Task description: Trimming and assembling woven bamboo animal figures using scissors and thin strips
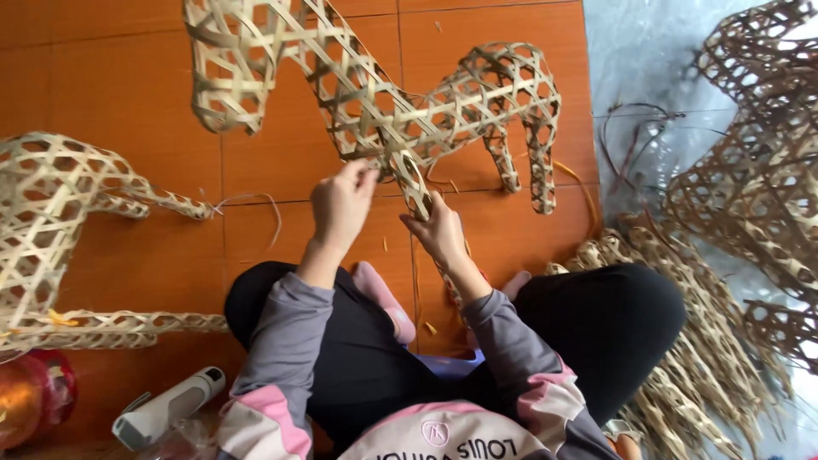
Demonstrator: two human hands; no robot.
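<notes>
Reaching forward from a seated position on the orange tiled floor (119, 94), the person is working both hands on a woven bamboo animal frame (409, 111) that is lying across the tiles just beyond the knees. The left hand (341, 204) is rising with the wrist bent back, its fingertips pinched together on a thin strip at the underside of the frame's body. The right hand (439, 230) is sitting slightly nearer, fingers curled and clamped around the frame's front leg (413, 183), which is pointing down toward the lap. Both grey sleeves with pink cuffs are angling inward, so the forearms are forming a narrow V over the black trousers. The frame's neck is running off the top edge to the far left, and its two hind legs are hanging to the right. Lying at the left is a second woven animal (51, 230), well apart from the hands, with bare tile between. Crowding the right side is a heap of darker woven pieces (750, 196), near the right knee. Resting near the left elbow are a white glue gun (166, 405) and a red shiny object (34, 392).
</notes>
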